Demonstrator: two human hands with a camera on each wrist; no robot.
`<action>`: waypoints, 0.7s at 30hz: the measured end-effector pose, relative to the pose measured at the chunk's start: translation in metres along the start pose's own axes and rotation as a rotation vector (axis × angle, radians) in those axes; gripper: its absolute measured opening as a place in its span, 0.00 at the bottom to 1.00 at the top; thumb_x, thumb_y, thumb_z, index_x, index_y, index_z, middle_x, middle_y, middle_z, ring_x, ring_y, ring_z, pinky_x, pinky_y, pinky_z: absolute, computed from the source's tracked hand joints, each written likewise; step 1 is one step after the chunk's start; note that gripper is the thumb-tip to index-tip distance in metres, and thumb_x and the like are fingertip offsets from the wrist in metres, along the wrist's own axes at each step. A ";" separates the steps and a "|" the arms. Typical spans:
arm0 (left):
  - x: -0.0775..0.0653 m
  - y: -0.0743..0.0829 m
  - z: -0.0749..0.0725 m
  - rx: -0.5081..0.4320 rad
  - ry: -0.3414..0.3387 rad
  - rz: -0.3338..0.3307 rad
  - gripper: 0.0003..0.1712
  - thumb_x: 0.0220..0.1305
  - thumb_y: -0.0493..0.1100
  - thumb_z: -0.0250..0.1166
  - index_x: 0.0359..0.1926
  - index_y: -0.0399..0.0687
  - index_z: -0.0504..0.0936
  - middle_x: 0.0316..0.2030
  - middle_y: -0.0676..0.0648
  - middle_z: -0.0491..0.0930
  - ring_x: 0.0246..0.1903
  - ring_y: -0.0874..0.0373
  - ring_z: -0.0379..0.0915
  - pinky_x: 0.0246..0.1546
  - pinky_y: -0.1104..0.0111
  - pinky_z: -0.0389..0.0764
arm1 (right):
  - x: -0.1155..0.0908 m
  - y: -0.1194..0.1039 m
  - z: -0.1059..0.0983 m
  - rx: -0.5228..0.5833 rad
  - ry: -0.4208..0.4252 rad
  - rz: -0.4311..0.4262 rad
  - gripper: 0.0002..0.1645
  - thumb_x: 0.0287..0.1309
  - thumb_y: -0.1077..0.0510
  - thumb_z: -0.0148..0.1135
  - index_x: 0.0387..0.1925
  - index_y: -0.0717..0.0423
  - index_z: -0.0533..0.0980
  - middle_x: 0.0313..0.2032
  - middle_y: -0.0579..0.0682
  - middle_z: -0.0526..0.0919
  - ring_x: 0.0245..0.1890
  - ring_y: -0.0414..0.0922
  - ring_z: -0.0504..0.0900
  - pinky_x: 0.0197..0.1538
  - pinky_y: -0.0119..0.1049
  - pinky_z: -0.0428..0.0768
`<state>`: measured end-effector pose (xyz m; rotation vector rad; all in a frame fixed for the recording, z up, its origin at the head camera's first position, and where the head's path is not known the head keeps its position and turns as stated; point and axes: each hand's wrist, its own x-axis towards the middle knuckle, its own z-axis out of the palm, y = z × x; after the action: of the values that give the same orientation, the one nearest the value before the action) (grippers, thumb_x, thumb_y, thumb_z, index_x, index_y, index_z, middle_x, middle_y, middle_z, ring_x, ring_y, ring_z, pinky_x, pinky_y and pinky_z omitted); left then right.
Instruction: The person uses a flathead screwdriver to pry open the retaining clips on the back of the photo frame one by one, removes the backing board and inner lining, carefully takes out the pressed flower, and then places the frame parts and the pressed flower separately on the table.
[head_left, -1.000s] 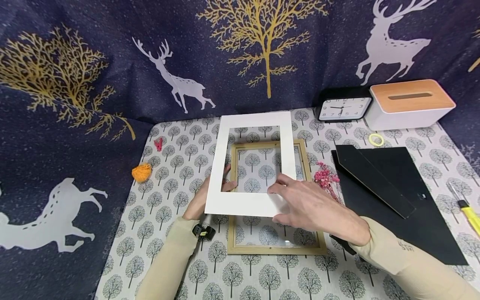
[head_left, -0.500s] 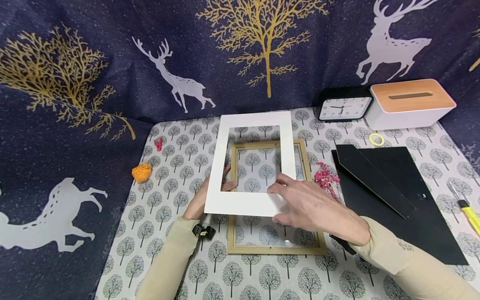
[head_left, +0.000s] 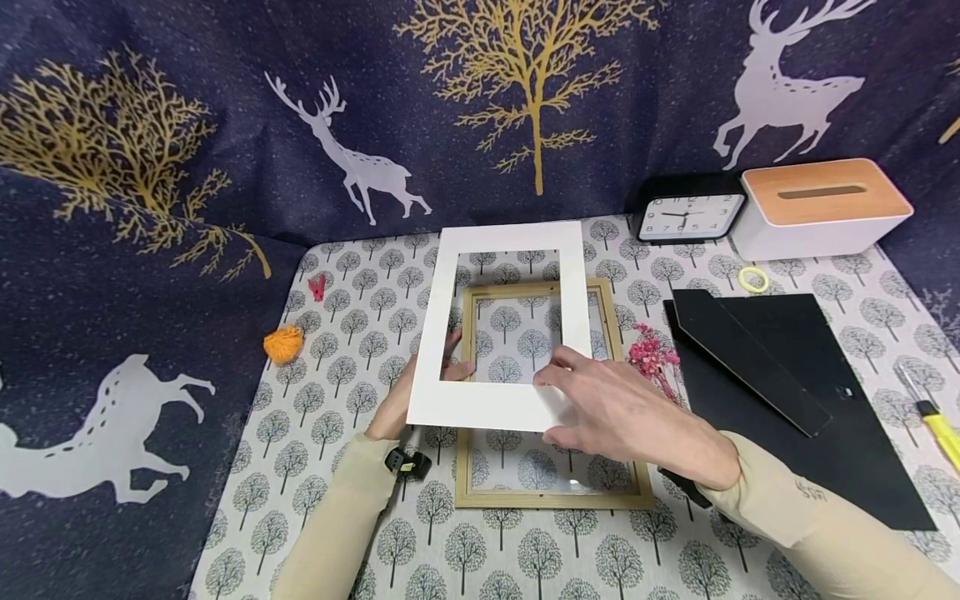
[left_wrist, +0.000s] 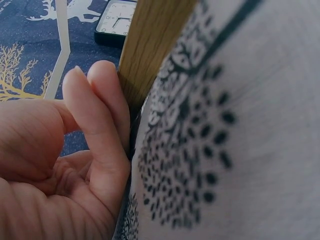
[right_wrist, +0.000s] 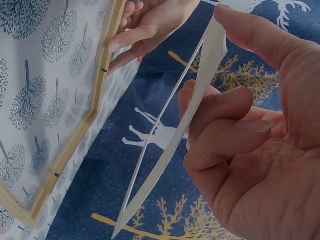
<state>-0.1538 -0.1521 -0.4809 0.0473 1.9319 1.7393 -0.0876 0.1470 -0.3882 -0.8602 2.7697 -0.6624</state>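
My right hand [head_left: 600,400] pinches a white picture mat [head_left: 480,406] at its near right corner, thumb at the outer edge and fingers at the window opening. The mat is held raised and tilted over a light wooden picture frame [head_left: 555,501] with a clear pane. In the right wrist view the mat [right_wrist: 165,155] shows nearly edge-on, apart from the frame [right_wrist: 75,137]. My left hand [head_left: 401,396] rests at the frame's left side, partly behind the mat. Its fingertips [left_wrist: 107,75] touch the frame's outer edge, fingers not wrapped round it.
Pink dried flowers [head_left: 652,358] lie right of the frame. Farther right is a black backing board [head_left: 817,467] with a folded stand. A clock [head_left: 688,218] and tissue box [head_left: 825,208] stand behind; orange yarn [head_left: 283,344] and a pink clip [head_left: 317,287] lie left.
The mat and right hand have shifted up very slightly in the head view. The frame and left hand stay in place.
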 end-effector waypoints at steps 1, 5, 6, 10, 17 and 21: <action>0.000 0.000 0.000 -0.003 -0.004 0.004 0.57 0.69 0.55 0.71 0.90 0.60 0.49 0.90 0.49 0.45 0.66 0.37 0.79 0.46 0.66 0.90 | 0.000 0.000 0.000 0.001 -0.001 -0.001 0.37 0.54 0.47 0.85 0.63 0.53 0.83 0.52 0.50 0.84 0.27 0.34 0.78 0.27 0.24 0.84; -0.001 -0.001 -0.001 -0.023 -0.022 0.026 0.55 0.73 0.53 0.68 0.90 0.57 0.48 0.90 0.50 0.45 0.66 0.39 0.79 0.43 0.68 0.90 | 0.000 0.000 0.000 0.011 -0.009 0.003 0.37 0.55 0.47 0.84 0.64 0.54 0.82 0.53 0.51 0.84 0.26 0.33 0.77 0.26 0.22 0.83; -0.001 -0.002 -0.001 -0.027 -0.024 0.030 0.53 0.74 0.51 0.67 0.90 0.57 0.47 0.90 0.50 0.45 0.66 0.40 0.79 0.42 0.68 0.90 | 0.000 0.000 0.000 0.012 -0.011 0.004 0.37 0.55 0.47 0.84 0.64 0.54 0.82 0.53 0.51 0.84 0.26 0.33 0.77 0.26 0.22 0.83; -0.001 -0.001 -0.001 -0.024 -0.020 0.027 0.51 0.75 0.48 0.64 0.90 0.57 0.48 0.90 0.50 0.46 0.60 0.46 0.83 0.41 0.69 0.90 | 0.001 0.000 0.000 0.009 -0.014 0.005 0.37 0.55 0.46 0.84 0.64 0.53 0.82 0.54 0.52 0.84 0.27 0.33 0.78 0.27 0.23 0.84; -0.001 0.000 -0.001 -0.024 -0.017 0.020 0.51 0.74 0.48 0.64 0.90 0.57 0.49 0.90 0.48 0.47 0.56 0.51 0.85 0.41 0.69 0.91 | 0.001 0.000 0.000 0.009 -0.016 0.011 0.37 0.55 0.46 0.84 0.65 0.53 0.82 0.54 0.52 0.84 0.27 0.33 0.77 0.28 0.24 0.83; -0.003 0.001 0.000 -0.029 -0.017 0.022 0.52 0.73 0.49 0.65 0.90 0.58 0.48 0.90 0.48 0.47 0.56 0.51 0.84 0.41 0.68 0.90 | 0.002 -0.001 0.000 0.008 -0.023 0.020 0.38 0.55 0.46 0.84 0.65 0.52 0.81 0.54 0.52 0.84 0.27 0.33 0.76 0.26 0.22 0.81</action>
<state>-0.1516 -0.1534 -0.4794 0.0733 1.9005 1.7752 -0.0883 0.1453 -0.3880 -0.8325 2.7497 -0.6564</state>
